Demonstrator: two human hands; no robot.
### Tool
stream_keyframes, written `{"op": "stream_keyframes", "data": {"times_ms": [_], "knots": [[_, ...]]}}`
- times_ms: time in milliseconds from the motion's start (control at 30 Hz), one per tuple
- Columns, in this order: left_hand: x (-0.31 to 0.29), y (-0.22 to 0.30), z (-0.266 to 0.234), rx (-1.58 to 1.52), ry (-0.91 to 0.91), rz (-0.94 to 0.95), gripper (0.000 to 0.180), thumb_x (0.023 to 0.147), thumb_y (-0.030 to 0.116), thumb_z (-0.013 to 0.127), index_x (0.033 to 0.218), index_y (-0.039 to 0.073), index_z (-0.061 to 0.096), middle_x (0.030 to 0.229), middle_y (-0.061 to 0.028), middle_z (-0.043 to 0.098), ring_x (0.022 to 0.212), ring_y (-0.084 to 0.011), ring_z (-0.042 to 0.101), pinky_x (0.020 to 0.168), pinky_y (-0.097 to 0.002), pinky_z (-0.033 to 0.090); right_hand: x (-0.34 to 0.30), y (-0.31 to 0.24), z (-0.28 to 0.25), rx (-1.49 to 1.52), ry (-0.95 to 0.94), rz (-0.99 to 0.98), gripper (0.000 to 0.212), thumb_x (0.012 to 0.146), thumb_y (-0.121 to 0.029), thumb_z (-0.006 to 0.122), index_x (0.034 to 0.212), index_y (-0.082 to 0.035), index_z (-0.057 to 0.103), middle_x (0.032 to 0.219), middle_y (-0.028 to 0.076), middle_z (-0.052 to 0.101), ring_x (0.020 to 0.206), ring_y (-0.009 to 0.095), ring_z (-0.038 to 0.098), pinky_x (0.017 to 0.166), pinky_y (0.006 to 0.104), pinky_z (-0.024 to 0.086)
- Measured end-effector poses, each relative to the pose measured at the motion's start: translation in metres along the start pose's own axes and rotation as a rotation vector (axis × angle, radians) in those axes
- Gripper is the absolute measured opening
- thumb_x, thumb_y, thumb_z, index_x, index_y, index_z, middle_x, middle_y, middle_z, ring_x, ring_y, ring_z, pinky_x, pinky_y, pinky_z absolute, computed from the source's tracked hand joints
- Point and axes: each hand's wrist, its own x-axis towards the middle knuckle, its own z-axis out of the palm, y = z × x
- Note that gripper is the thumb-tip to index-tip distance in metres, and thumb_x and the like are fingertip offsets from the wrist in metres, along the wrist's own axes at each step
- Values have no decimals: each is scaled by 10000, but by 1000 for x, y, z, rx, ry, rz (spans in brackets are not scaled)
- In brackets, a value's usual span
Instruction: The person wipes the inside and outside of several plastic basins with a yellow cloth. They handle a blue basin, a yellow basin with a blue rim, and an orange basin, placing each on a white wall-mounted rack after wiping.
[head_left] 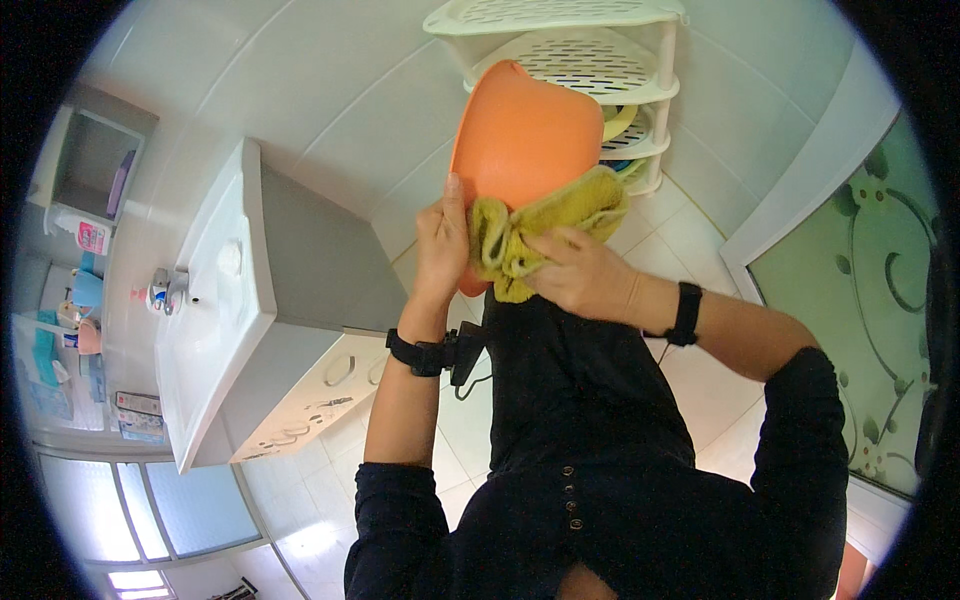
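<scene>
An orange plastic basin (535,130) is held up in front of me, tilted on its side. My left hand (442,240) grips its left rim, thumb lying along the edge. Bunched against the basin's near part is a yellow-green cloth (575,210), thick and fuzzy. My right hand (585,272) is closed on the cloth, its fingers pressed into the folds. The cloth and my hands hide the lower part of the basin; only a small orange bit shows below. Each of my wrists wears a black band.
Behind the basin stands a white slotted corner rack (590,65) with several tiers. At left is a white washbasin (215,290) with a chrome tap (168,291) on a grey cabinet (315,250). A glass door (850,280) with a floral pattern is at right. Pale tiles (690,240) cover the floor.
</scene>
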Motion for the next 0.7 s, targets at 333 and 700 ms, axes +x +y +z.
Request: {"op": "stream_keyframes", "data": {"times_ms": [333, 700], "knots": [[-13, -3, -1, -48, -41, 108, 579, 993, 430, 366, 605, 4, 420, 590, 13, 413, 588, -85, 364, 490, -274, 311, 52, 166, -14, 612, -30, 871, 381, 884, -369, 545, 1047, -33, 622, 960, 145, 653, 827, 343, 616, 756, 410, 497], [-12, -37, -14, 95, 58, 75, 617, 979, 509, 331, 621, 13, 415, 577, -2, 430, 547, -104, 336, 453, -313, 280, 82, 100, -2, 260, -230, 618, 393, 877, -336, 506, 1170, -95, 612, 1288, 107, 526, 1215, 315, 449, 1007, 437, 365]]}}
